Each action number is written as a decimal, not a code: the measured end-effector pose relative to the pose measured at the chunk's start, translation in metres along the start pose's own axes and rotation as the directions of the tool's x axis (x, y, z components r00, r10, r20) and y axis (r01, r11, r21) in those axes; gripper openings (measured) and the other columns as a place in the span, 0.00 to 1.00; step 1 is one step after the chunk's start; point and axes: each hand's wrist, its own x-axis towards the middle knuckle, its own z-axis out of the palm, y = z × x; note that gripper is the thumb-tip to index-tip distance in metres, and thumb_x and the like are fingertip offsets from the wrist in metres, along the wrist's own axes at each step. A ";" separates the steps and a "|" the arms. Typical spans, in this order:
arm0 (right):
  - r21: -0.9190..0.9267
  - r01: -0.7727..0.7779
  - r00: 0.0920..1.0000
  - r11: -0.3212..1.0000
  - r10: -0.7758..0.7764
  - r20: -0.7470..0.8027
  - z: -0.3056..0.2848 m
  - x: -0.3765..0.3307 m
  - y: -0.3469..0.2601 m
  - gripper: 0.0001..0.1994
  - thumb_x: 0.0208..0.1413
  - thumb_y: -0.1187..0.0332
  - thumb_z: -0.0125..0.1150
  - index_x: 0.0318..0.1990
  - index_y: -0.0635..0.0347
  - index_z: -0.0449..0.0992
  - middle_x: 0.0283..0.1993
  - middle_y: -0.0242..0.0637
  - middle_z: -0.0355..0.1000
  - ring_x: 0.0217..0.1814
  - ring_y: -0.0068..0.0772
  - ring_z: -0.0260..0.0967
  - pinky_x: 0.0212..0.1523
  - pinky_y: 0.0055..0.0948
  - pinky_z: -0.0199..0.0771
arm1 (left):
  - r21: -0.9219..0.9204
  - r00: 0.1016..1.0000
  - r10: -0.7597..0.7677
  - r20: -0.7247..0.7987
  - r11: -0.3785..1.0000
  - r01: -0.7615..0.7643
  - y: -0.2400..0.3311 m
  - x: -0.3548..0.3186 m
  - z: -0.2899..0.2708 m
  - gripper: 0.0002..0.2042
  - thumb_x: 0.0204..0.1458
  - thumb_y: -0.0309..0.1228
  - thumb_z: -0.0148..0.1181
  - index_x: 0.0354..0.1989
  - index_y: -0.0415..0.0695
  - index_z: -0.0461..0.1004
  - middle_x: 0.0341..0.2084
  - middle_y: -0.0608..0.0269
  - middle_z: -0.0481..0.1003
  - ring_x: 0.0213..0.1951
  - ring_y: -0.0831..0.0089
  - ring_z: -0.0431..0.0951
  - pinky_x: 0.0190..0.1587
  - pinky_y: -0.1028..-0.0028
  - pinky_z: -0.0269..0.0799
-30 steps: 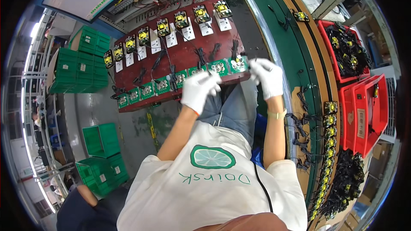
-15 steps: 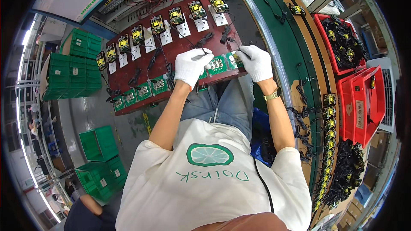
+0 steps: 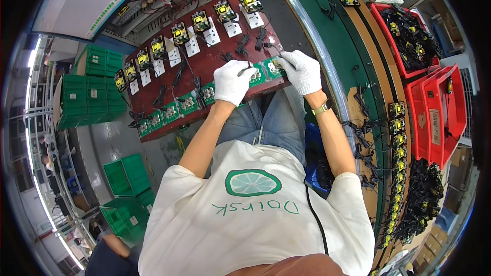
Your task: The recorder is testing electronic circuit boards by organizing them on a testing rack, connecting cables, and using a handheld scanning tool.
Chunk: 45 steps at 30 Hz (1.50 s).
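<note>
Both my hands wear white gloves and work at the near right part of a dark red test board (image 3: 217, 57). My left hand (image 3: 231, 82) is closed in a pinch on a thin black cable end, mostly hidden by the fingers. My right hand (image 3: 304, 72) pinches another black cable (image 3: 272, 46) just above a green circuit board (image 3: 275, 67) with round metal sockets. Whether its plug touches a socket cannot be made out. Further green boards (image 3: 188, 103) line the near edge. Power supply boards with yellow transformers (image 3: 199, 20) stand along the far edge at white sockets (image 3: 211, 37).
To the right runs a green conveyor (image 3: 340, 51) beside a ledge with a row of power boards (image 3: 399, 153). Red bins (image 3: 437, 117) stand beyond it. Green crates (image 3: 84, 94) are stacked at left. A monitor (image 3: 87, 0) overhangs the far left.
The view has shifted slightly. Both hands stay at the same part of the test board, with the left hand's fingers a little changed in pose.
</note>
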 end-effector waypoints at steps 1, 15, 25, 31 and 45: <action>0.014 0.008 1.000 1.000 -0.008 0.025 0.002 -0.002 0.000 0.08 0.56 0.67 0.70 0.42 0.58 0.86 0.34 0.33 0.78 0.29 0.38 0.74 0.34 0.31 0.73 | 0.017 0.999 -0.033 -0.004 0.999 0.033 -0.001 -0.003 0.002 0.07 0.48 0.25 0.73 0.35 0.39 0.87 0.29 0.61 0.85 0.25 0.68 0.80 0.31 0.72 0.75; 0.212 -0.772 0.626 0.599 0.657 0.421 -0.001 -0.078 -0.097 0.10 0.62 0.66 0.70 0.42 0.65 0.84 0.29 0.35 0.80 0.27 0.24 0.74 0.30 0.24 0.72 | -0.032 0.724 -0.601 -0.338 0.777 0.629 0.020 -0.150 -0.061 0.06 0.57 0.26 0.68 0.41 0.39 0.84 0.37 0.61 0.84 0.32 0.72 0.80 0.38 0.73 0.76; 0.355 -0.935 0.274 -0.029 0.577 0.769 0.080 -0.063 -0.145 0.21 0.69 0.53 0.62 0.40 0.66 0.86 0.21 0.31 0.74 0.19 0.18 0.63 0.21 0.19 0.57 | -0.434 0.619 -0.782 0.073 0.534 0.725 -0.017 -0.140 -0.064 0.09 0.59 0.27 0.68 0.45 0.36 0.83 0.32 0.61 0.84 0.29 0.77 0.80 0.32 0.80 0.74; 0.588 -0.793 0.514 -0.159 0.345 0.786 0.039 -0.036 -0.129 0.13 0.70 0.63 0.59 0.45 0.65 0.85 0.28 0.29 0.73 0.20 0.13 0.53 0.19 0.16 0.45 | -0.670 0.750 -0.654 0.102 0.512 0.538 -0.005 -0.104 -0.123 0.04 0.58 0.22 0.65 0.39 0.38 0.84 0.28 0.62 0.83 0.27 0.78 0.79 0.30 0.81 0.73; 0.215 -0.690 0.643 0.692 0.448 0.621 0.054 0.031 -0.143 0.06 0.63 0.73 0.65 0.35 0.66 0.84 0.30 0.37 0.80 0.22 0.19 0.68 0.23 0.20 0.66 | -0.480 0.794 -0.601 0.090 0.673 0.564 -0.040 -0.048 -0.145 0.08 0.57 0.27 0.67 0.40 0.37 0.87 0.22 0.64 0.84 0.21 0.79 0.78 0.25 0.81 0.72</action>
